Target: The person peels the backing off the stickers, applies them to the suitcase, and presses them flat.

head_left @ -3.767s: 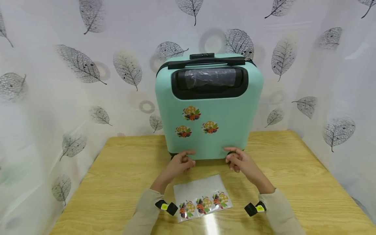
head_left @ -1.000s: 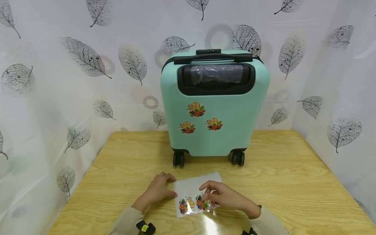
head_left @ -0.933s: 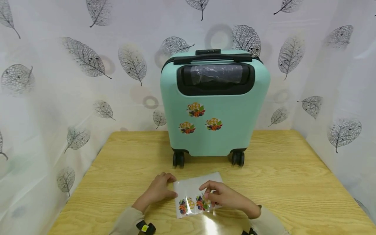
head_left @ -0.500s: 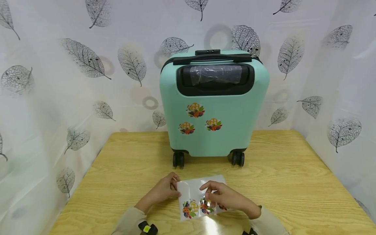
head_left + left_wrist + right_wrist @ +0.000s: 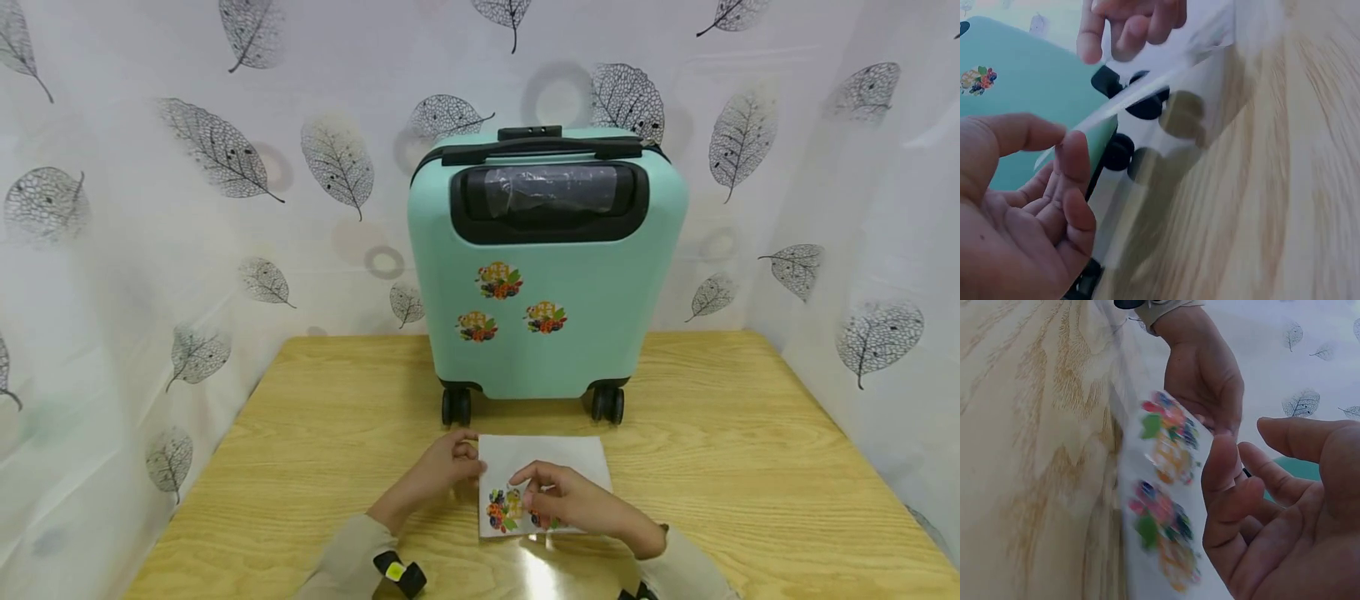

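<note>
A white sticker sheet (image 5: pixel 542 448) with fruit stickers along its near edge is raised off the table, as the left wrist view shows. My left hand (image 5: pixel 444 471) pinches its left edge between thumb and index finger. In front of the sheet hovers my right hand (image 5: pixel 576 500), hiding part of the sticker row. The right wrist view has that hand's fingers loosely curled and thumb apart, with nothing between them, beside two fruit stickers (image 5: pixel 1163 528). Behind stands a mint-green suitcase (image 5: pixel 525 367) bearing three fruit stickers, one of them the upper sticker (image 5: pixel 498 281).
The suitcase stands upright on black wheels (image 5: pixel 456 406) toward the back of the wooden table (image 5: pixel 337 417). White curtains (image 5: pixel 225 275) with a leaf print enclose the back and both sides.
Earlier both hands were at the suitcase's lower edge and the sheet lay on the table. Over the last second the left hand has taken the sheet and shifted it right; the right hand stayed put.
</note>
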